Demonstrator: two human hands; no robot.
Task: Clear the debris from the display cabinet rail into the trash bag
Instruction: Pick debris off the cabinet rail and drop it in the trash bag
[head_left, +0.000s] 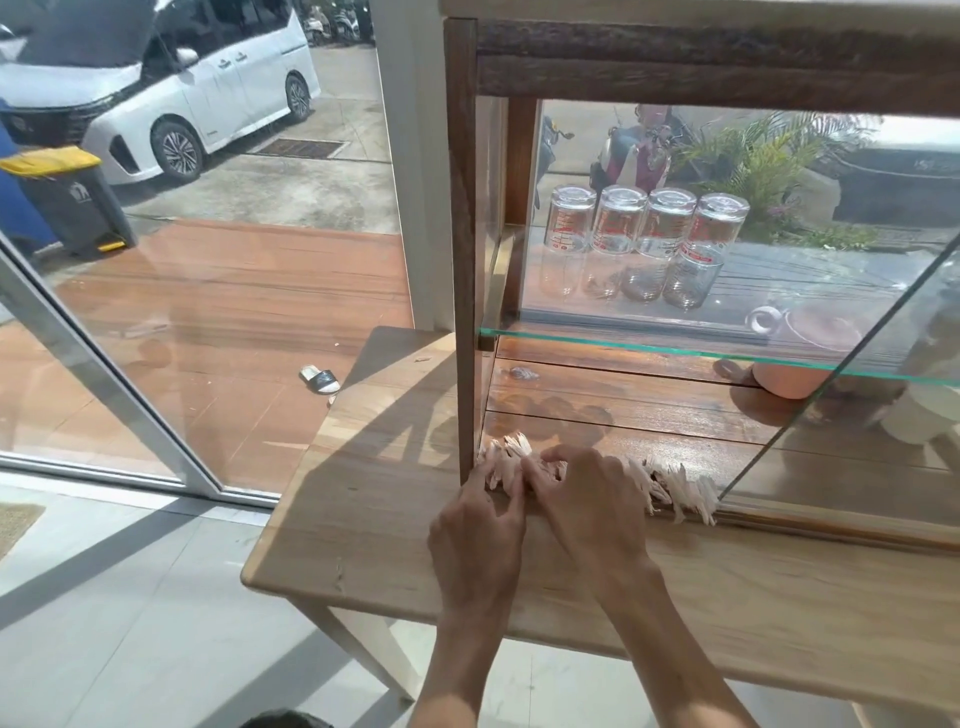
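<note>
Pale, shredded debris (670, 483) lies in a strip along the bottom rail (831, 512) of the wooden display cabinet (465, 260). Both hands rest on the left part of that strip. My left hand (480, 530) presses its fingers into the debris by the cabinet's left post. My right hand (587, 499) lies curled over the debris just to the right, thumb and fingers closed around a clump. More debris runs on to the right, up to the edge of the glass sliding door (831, 415). No trash bag is in view.
The cabinet stands on a light wooden table (363, 519). Upturned glasses (644, 223) sit on the glass shelf (675, 349), a terracotta cup (789, 379) below it. A large window, a sandal (319, 378) and a grey bin (78, 202) are at left.
</note>
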